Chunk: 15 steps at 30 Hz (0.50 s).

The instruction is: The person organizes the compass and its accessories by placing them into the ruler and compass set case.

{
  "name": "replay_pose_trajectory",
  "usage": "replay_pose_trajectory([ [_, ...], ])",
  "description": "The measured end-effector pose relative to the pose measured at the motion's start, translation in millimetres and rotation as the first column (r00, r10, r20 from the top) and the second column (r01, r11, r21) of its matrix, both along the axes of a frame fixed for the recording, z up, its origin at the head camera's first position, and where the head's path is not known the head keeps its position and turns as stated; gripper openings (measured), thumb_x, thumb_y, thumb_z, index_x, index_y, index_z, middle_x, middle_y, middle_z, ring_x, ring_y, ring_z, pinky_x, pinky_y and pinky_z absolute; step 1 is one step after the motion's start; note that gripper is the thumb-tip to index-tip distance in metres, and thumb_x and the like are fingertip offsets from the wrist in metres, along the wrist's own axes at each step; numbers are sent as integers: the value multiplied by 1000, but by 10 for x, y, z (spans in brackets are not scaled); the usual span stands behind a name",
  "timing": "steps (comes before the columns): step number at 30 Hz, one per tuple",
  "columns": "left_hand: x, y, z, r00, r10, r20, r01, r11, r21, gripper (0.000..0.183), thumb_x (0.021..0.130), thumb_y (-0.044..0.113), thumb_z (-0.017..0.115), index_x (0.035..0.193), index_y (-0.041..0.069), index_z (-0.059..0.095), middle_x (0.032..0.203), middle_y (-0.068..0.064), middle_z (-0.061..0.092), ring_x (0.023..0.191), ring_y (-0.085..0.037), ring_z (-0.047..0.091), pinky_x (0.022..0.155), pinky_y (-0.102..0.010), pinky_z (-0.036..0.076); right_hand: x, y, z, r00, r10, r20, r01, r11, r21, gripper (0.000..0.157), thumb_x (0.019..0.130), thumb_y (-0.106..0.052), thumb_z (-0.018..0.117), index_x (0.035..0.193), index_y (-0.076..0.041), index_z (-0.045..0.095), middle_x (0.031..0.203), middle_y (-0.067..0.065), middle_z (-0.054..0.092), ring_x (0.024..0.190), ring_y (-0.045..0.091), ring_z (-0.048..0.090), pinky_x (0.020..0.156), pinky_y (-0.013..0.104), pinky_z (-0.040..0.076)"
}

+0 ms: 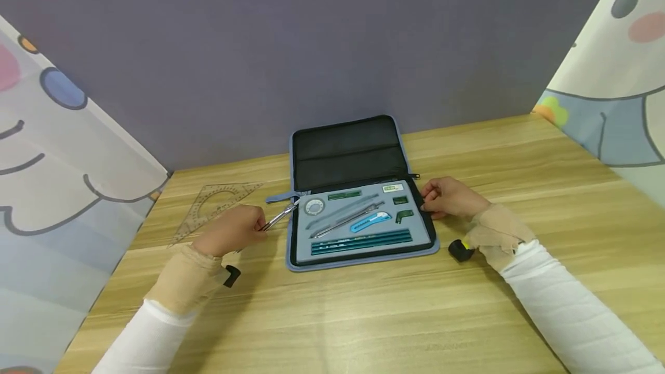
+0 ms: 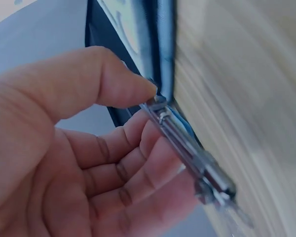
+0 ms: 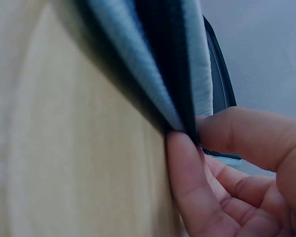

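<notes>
My left hand (image 1: 232, 229) holds a silver drawing compass (image 1: 280, 216) between thumb and fingers, just left of the case. In the left wrist view, the thumb presses on one end of the compass (image 2: 187, 148). The zip case (image 1: 362, 265) lies unfolded on the table, its black lid (image 1: 348, 152) leaning back. With thumb and finger, my right hand (image 1: 452, 196) pinches the right edge of the case; the right wrist view shows this edge (image 3: 172, 64) close up. The grey foam insert (image 1: 306, 235) holds three dark green pencils (image 1: 361, 242), a blue cutter knife (image 1: 371, 221) and a long silver tool (image 1: 345, 221).
A clear set square (image 1: 194, 215) lies flat on the wooden table (image 1: 374, 316), left of the case. Also in the insert are a white round piece (image 1: 314, 206), an eraser (image 1: 392, 188) and small green pieces (image 1: 400, 200). A grey wall (image 1: 332, 45) stands behind.
</notes>
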<state>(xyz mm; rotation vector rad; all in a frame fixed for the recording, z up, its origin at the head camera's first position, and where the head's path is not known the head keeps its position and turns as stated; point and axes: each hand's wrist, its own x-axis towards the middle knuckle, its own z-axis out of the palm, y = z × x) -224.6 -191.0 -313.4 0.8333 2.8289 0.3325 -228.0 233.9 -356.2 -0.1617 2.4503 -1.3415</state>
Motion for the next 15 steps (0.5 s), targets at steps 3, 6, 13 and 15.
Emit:
replay_pose_trajectory([
  [3, -28, 136, -1, 999, -26, -22, 26, 999, 21, 35, 76, 2, 63, 59, 16, 35, 53, 9, 23, 49, -7, 24, 53, -24, 25, 17, 11, -7, 1000, 5, 6, -5, 1000, -2, 31, 86, 0, 59, 111, 13, 46, 85, 9, 51, 71, 13, 55, 65, 27, 54],
  [6, -58, 283, -9, 997, -65, -47, 67, 997, 42, 43, 75, 2, 63, 55, 17, 28, 52, 10, 17, 49, -7, 19, 51, -23, 21, 22, 24, -8, 1000, 7, 7, -7, 1000, 0, 31, 86, 0, 59, 111, 13, 45, 85, 8, 50, 71, 13, 55, 65, 26, 54],
  [13, -92, 635, -12, 987, -149, -58, 152, 987, 52, 52, 74, -1, 64, 54, 18, 20, 56, 8, 11, 52, -8, 12, 51, -23, 16, 17, 24, 3, 1000, 2, -1, -2, 1000, -12, 34, 86, -1, 60, 113, 14, 45, 86, 8, 50, 71, 13, 54, 64, 27, 54],
  [15, -95, 708, -21, 987, -155, -47, 157, 986, 51, 52, 74, -2, 63, 54, 18, 20, 57, 8, 11, 52, -8, 12, 51, -23, 15, 15, 12, 9, 1000, 4, 0, -4, 1000, -15, 34, 86, -2, 60, 113, 13, 45, 86, 8, 50, 71, 13, 54, 64, 27, 54],
])
